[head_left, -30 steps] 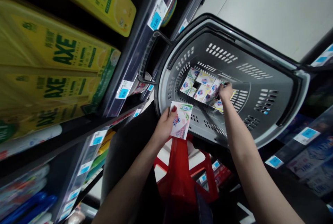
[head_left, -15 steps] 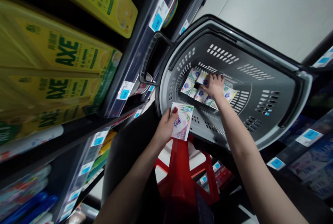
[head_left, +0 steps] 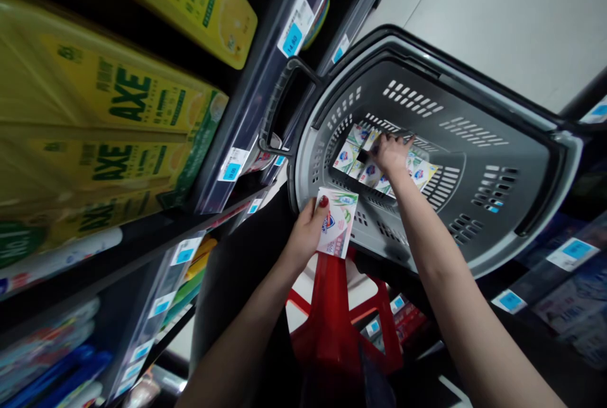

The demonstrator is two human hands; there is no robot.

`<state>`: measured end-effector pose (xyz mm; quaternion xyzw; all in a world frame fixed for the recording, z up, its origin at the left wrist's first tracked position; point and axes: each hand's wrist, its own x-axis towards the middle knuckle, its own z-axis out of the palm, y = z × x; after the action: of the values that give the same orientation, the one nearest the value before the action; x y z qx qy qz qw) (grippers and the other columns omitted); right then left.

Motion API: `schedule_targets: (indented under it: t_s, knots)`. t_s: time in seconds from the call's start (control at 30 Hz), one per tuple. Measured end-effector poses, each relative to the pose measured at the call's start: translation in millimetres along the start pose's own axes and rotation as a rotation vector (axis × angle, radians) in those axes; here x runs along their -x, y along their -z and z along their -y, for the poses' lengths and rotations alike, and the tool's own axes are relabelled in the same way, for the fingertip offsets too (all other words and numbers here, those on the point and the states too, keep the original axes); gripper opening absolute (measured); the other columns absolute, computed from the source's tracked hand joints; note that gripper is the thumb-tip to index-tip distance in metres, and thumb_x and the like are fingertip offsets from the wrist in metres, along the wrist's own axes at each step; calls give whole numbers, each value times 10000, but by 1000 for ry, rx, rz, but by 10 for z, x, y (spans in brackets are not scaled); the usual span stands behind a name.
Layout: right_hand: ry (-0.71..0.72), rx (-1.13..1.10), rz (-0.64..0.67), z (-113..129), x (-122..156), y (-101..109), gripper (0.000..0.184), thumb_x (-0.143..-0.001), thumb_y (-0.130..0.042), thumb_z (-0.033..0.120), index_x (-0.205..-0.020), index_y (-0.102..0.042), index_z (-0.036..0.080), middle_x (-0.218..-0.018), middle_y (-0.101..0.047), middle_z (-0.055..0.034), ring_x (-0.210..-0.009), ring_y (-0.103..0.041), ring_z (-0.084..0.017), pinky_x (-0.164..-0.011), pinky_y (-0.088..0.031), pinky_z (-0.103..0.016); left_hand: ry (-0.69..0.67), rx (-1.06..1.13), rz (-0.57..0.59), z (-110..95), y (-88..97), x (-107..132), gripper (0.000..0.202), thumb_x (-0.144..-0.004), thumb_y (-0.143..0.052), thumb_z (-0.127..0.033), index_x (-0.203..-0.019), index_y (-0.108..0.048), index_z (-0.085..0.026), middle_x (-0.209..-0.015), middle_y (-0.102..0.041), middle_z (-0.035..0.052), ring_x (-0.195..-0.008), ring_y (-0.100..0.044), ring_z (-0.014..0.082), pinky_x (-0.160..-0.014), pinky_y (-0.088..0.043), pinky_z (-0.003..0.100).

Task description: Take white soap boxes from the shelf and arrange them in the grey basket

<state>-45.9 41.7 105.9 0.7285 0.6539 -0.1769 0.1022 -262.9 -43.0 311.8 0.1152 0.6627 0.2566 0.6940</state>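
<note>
My left hand [head_left: 308,228] grips a white and pink soap box [head_left: 337,223] with a blue shield logo, its thumb lying across the front. The box is near the close rim of a grey shopping basket [head_left: 474,111]. My right hand [head_left: 392,154] reaches down inside the basket, its fingers bent round a soap box among the others; its palm hides most of that box. Several more soap boxes [head_left: 348,158] lie in rows on the basket floor, around and under this hand.
A black basket handle [head_left: 277,98] leans toward the left shelf. Large yellow AXE bottles [head_left: 128,95] fill that shelf above price tags [head_left: 232,164]. A red plastic frame [head_left: 329,307] stands below the basket. More shelving with packages [head_left: 573,307] borders the right side.
The view has shifted slightly, moving everything a little to the right. My right hand has moved slightly among the boxes in the basket. My left hand keeps its soap box.
</note>
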Motion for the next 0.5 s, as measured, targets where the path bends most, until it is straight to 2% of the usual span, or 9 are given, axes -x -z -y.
schedule_targets:
  t_s: [0.13,0.37,0.5]
  knots:
    - [34,36,-11,-45,-4,-44,581,-880,-510,422,-1320,-506,43,-1207,-590,-217,-1108,-520,-392,-1070,-121,-697,11,8,3,-2,-2,-1,665,-518,-767,-721,-820,-602,-152,-689,-629,3,-627,-590,137,-618,-448,241]
    - [41,53,-17,-63,-14,-67,578,-869,-501,401,-1316,-509,36,-1211,-587,-219,-1103,-522,-388,-1076,-126,-697,14,36,20,7,-2,-2,642,-544,-767,-705,-840,-605,-159,-740,-658,19,-696,-628,162,-681,-475,261]
    - [24,17,-3,-49,8,-63,578,-879,-486,390,-1326,-487,22,-1232,-571,-240,-1115,-515,-387,-1066,-118,-709,18,21,21,3,7,-1,642,-551,-761,-709,-845,-614,-158,-738,-664,25,-692,-630,168,-660,-467,260]
